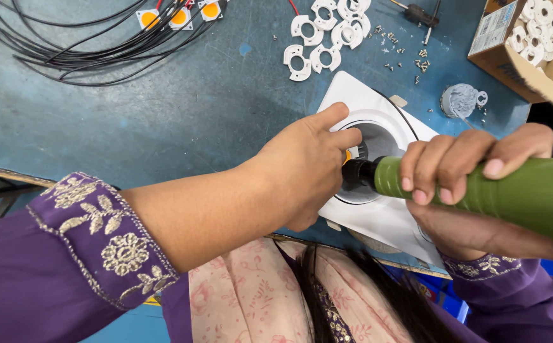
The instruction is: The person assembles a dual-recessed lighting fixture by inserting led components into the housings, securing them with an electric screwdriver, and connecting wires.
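A: Where's the white square lamp housing (pixel 378 219)?

B: Flat on the blue tabletop (pixel 162 121), at its near edge. The left hand (pixel 302 168) presses on it, fingers curled at the round opening, pinching something small I can't make out.

A: And the right hand (pixel 460 168)?

B: Its grip is wrapped tight around a green power screwdriver (pixel 518 194), the black tip pointing into the opening.

A: Anything nearby?

B: White plastic rings (pixel 324 35), loose screws (pixel 406 54), black cables (pixel 79 38), a cardboard box (pixel 511 60).
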